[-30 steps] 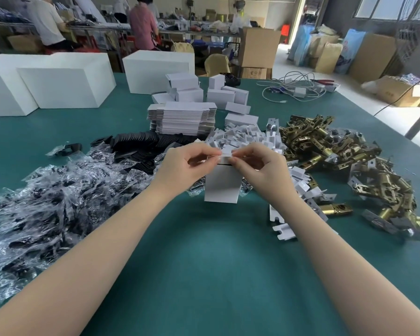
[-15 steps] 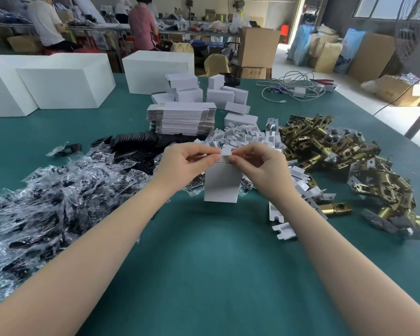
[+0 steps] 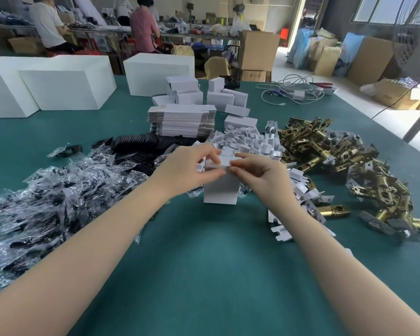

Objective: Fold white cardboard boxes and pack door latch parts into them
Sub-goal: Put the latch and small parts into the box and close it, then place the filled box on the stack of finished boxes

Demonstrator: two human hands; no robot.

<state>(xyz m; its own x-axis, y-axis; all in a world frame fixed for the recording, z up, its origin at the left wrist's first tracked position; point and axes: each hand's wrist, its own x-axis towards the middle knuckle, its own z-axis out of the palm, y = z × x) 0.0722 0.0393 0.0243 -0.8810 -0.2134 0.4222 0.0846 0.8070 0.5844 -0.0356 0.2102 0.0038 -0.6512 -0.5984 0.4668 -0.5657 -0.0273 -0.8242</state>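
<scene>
Left hand (image 3: 187, 169) and right hand (image 3: 260, 174) pinch the top flap of the upright white box (image 3: 221, 190); behind it, the flat blanks (image 3: 182, 120) and brass latches (image 3: 325, 146) remain unpacked.

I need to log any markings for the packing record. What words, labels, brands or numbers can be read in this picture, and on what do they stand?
None can be read.
small white box held by the left hand and right hand: blank faces.
stack of flat white blanks: blank.
brown carton beyond the table: a faint print lower down, too blurred to read.
</scene>
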